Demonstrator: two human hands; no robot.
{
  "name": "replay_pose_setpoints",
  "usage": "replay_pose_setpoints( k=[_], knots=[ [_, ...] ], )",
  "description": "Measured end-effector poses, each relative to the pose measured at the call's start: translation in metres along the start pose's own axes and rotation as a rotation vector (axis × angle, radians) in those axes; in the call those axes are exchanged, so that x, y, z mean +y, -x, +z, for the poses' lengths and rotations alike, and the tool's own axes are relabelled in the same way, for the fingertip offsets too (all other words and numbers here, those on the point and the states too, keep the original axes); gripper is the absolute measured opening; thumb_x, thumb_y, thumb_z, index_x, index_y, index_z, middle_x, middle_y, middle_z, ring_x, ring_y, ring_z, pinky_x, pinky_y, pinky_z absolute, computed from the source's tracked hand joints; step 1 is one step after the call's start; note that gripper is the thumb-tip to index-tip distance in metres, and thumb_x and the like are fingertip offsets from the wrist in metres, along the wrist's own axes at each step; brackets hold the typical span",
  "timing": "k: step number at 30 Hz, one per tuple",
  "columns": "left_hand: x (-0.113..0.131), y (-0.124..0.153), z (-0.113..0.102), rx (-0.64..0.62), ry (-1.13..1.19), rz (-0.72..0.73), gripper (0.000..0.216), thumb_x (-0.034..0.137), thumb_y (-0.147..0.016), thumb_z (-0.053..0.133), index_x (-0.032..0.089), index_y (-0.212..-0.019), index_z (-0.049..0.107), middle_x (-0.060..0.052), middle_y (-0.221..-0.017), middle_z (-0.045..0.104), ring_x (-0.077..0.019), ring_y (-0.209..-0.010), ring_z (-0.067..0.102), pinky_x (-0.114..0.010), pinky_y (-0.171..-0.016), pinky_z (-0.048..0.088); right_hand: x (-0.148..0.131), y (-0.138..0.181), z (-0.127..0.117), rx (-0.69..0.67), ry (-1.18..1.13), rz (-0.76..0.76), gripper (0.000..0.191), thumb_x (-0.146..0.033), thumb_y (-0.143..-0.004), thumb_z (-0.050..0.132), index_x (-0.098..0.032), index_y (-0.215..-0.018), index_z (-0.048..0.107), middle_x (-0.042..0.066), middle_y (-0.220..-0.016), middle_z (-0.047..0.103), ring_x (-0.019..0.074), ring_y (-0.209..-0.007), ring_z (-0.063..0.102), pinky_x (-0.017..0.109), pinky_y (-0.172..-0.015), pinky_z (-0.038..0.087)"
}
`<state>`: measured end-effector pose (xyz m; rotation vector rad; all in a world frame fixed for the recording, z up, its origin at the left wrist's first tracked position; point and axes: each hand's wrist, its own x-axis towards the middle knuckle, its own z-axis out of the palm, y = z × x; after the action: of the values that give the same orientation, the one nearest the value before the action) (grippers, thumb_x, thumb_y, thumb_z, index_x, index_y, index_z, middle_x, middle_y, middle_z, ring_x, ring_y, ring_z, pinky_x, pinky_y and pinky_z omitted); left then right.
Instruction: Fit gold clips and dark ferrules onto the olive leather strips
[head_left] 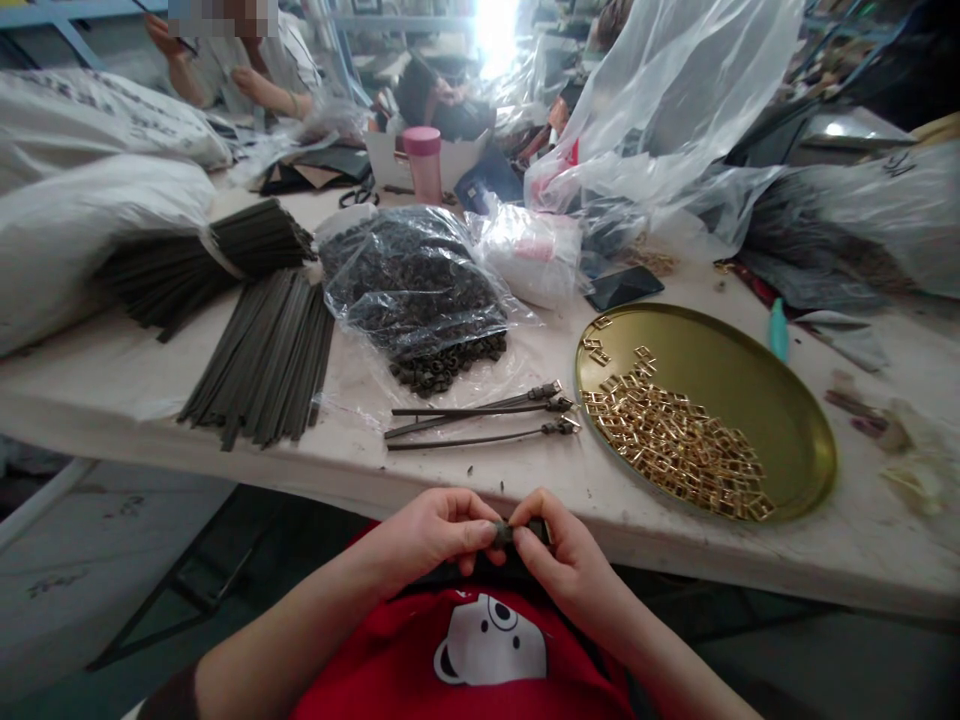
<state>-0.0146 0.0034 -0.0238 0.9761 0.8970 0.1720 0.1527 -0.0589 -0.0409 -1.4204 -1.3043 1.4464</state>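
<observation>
My left hand [442, 530] and my right hand [559, 550] meet just in front of the table edge, above my lap. Between their fingertips they pinch a small dark strap piece [503, 533], mostly covered by the fingers. Three thin dark straps with gold buckles [480, 432] lie on the table beyond my hands. Behind them a clear plastic bag [420, 270] spills small dark loops [442, 370]. On the right, a round gold tray [795, 430] bears a heap of gold buckles [675, 440]. Loose dark strips [262, 360] lie to the left.
A tied bundle of strips [217, 255] rests against white sacks [97, 220]. Farther back stand a pink bottle [424, 170], a white plastic package [532, 250] and a dark phone-like slab [625, 288]. A turquoise tool [778, 330] lies beyond the tray. Another person [247, 75] sits across the table.
</observation>
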Motion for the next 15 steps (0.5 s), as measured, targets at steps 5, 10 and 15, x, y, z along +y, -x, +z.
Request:
replay_pose_setpoints(
  k=[5, 10, 15],
  knots=[
    [0.0024, -0.0008, 0.0062, 0.037, -0.148, 0.045, 0.021, 0.032, -0.075, 0.057, 0.012, -0.079, 0.060, -0.002, -0.070, 0.063, -0.0083, -0.053, 0.050, -0.020, -0.050, 0.038, -0.0006, 0.0019, -0.0031, 0.001, 0.142, -0.073, 0.006, -0.016, -0.081, 0.043, -0.021, -0.078, 0.044, -0.003, -0.065, 0.054, 0.0112, -0.056, 0.046, 0.023, -0.052, 0.035],
    [0.0056, -0.0011, 0.0106, 0.087, -0.203, 0.069, 0.015, 0.027, -0.075, 0.055, 0.013, -0.076, 0.059, 0.001, -0.066, 0.061, -0.0091, -0.054, 0.052, -0.021, -0.052, 0.039, 0.0028, -0.0020, -0.0055, 0.005, 0.256, -0.159, 0.010, -0.012, -0.080, 0.042, -0.021, -0.085, 0.047, 0.000, -0.073, 0.058, 0.0139, -0.067, 0.052, 0.025, -0.061, 0.039],
    [-0.0008, -0.0091, 0.0084, 0.038, -0.138, -0.014, 0.021, 0.032, -0.073, 0.058, 0.012, -0.075, 0.057, -0.001, -0.063, 0.061, -0.0102, -0.053, 0.054, -0.022, -0.053, 0.040, 0.0058, -0.0012, -0.0087, -0.063, 0.302, -0.251, 0.017, -0.009, -0.078, 0.043, -0.021, -0.090, 0.047, 0.000, -0.076, 0.061, 0.0146, -0.070, 0.055, 0.027, -0.065, 0.041]
  ],
)
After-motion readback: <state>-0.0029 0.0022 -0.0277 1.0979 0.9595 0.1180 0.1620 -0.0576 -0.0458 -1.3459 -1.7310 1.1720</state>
